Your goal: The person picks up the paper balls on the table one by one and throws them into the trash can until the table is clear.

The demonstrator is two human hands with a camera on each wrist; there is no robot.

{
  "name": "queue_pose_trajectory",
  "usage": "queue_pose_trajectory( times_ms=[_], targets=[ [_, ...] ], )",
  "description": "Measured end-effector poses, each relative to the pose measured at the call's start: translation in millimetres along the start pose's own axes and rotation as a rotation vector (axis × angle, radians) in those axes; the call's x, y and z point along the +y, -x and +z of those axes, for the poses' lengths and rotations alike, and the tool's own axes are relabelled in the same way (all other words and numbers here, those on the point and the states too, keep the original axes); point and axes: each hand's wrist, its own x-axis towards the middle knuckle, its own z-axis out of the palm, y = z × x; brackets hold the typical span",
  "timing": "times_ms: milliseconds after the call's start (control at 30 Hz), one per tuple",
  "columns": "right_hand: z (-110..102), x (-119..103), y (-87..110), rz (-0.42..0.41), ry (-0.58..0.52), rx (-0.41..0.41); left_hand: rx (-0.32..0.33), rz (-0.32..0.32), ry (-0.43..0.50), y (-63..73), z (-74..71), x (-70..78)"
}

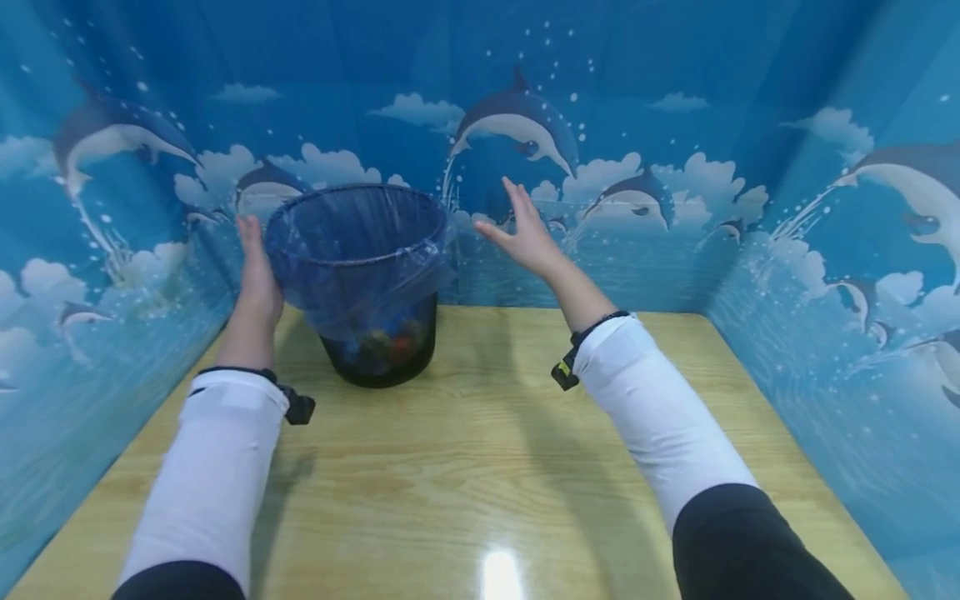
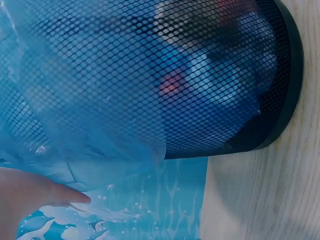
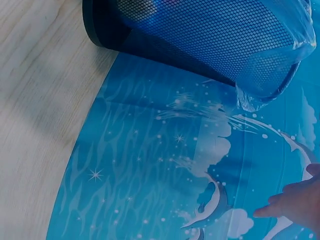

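Observation:
A black mesh waste bin [image 1: 423, 342] stands upright at the back left of the table. Its blue plastic bag [image 1: 337, 296] lines the inside and folds down over the rim. Through the mesh in the left wrist view, crumpled contents [image 2: 215, 75] show in blue, red and pale colours. My left hand [image 1: 260, 279] is at the bin's left side, fingers straight and right beside the overhanging bag. To the right of the bin, my right hand [image 1: 530, 240] is raised in the air with fingers extended and thumb apart, holding nothing.
The light wood-grain table [image 1: 420, 467] spreads out in front of the bin. A blue curtain [image 1: 675, 67] printed with dolphins and clouds encloses the back and both sides. Small dark wrist cameras, one being the right camera [image 1: 566, 371], sit at the white sleeve cuffs.

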Motion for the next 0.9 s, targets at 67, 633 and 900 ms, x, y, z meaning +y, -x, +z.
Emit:
queue_pose_trajectory(
  times_ms=[67,633,900],
  targets=[
    [-2.3,2.1,1.0,-0.002,0.000,0.004,0.012,0.014,-0.020,0.2,-4.0,1.3],
    [-31.5,60.2,45.8,0.091,0.187,0.103,0.048,0.275,-0.223,28.9,-8.0,25.3],
    [-32.9,95.0,74.4,0.181,0.174,0.111,0.070,0.638,-0.707,49.2,28.5,22.9]
  ],
)
